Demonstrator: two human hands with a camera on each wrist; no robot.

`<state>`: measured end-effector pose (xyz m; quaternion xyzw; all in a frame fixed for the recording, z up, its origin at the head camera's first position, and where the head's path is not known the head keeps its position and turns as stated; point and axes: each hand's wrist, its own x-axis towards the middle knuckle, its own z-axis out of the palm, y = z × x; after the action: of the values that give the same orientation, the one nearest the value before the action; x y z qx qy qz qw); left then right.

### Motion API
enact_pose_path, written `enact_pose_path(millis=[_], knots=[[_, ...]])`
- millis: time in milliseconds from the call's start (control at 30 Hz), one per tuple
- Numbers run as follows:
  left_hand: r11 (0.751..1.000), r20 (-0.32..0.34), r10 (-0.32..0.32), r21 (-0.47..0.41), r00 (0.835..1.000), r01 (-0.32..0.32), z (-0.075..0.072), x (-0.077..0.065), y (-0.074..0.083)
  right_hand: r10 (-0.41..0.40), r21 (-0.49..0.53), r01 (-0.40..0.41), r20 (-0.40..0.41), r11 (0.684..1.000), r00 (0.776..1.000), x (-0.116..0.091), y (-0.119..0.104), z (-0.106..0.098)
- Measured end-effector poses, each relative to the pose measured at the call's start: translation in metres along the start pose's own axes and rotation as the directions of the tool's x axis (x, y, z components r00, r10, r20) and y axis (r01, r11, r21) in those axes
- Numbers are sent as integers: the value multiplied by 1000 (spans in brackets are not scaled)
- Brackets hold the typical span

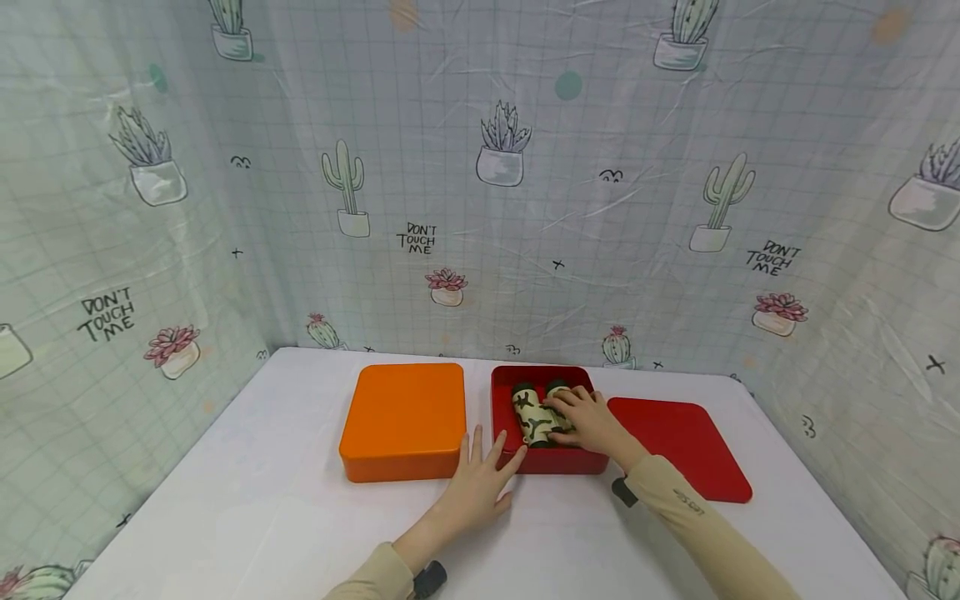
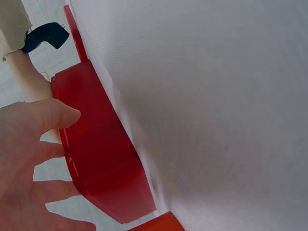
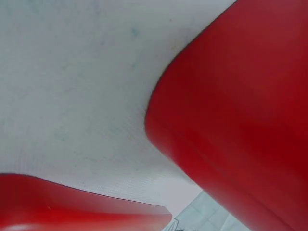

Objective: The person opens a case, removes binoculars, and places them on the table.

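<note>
A camouflage-patterned pair of binoculars (image 1: 533,417) lies inside an uncovered red box (image 1: 501,417), its two barrels pointing away from me. My right hand (image 1: 588,423) reaches over the box's right side and grips the right barrel, with fingers over the far part and the thumb nearer the middle. Part of that barrel is hidden under the hand. My left hand (image 1: 474,486) is spread at the box's near left corner, fingertips right at the rim. In the left wrist view, its fingers (image 2: 55,190) are apart beside the box wall (image 2: 103,139). The right wrist view does not show the right hand.
A closed orange box (image 1: 405,417) stands left of the red box. To the right, a flat red lid (image 1: 686,446) lies on the white table (image 1: 247,500), partly under the right forearm. A cactus-print curtain (image 1: 450,125) hangs behind and on both sides.
</note>
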<state>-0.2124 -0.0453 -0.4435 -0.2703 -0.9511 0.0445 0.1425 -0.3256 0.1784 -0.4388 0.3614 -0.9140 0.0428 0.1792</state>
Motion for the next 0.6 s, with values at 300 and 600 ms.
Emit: enact_pose_path(millis=[300,600], knots=[[1000,1,-6,9,1000,6,-3,2,1,35,10,-35,82,999,996,3,4,4],[1000,14,-16,10,1000,16,-4,5,2,73,48,-79,117,996,990,7,6,6]])
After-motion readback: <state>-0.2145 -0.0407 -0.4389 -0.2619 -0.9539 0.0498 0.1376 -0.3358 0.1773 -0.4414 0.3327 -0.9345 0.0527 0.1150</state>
